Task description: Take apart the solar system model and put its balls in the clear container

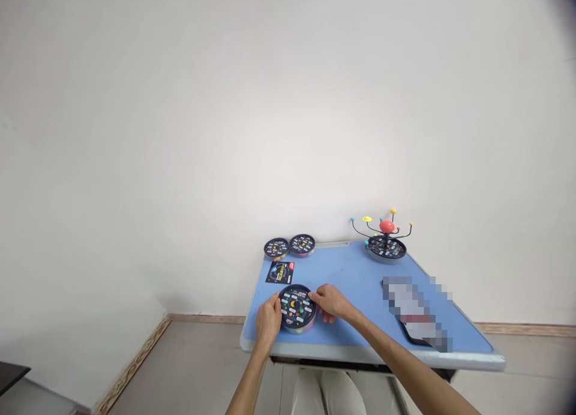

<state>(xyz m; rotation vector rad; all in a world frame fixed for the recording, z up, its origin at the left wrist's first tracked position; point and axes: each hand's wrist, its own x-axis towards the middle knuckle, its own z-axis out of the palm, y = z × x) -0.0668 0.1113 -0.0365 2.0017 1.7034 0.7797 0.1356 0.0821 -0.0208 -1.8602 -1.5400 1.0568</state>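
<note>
A round black-rimmed container (297, 308) with a dark printed top of planets and white labels lies near the front left of the blue table. My left hand (269, 319) grips its left side, fingers bent round the rim. On its right side, my right hand (330, 302) touches the rim with the index finger, the other fingers curled below and beside it. A black card (280, 273) with yellow print lies just behind the container.
Two similar round containers (276, 247) (302, 244) sit at the table's back left. At the back right stands a planet model (387, 247) with a red ball and thin arms. A partly blurred phone-like object (411, 310) lies on the right. The table's pale front edge (369, 355) is near me.
</note>
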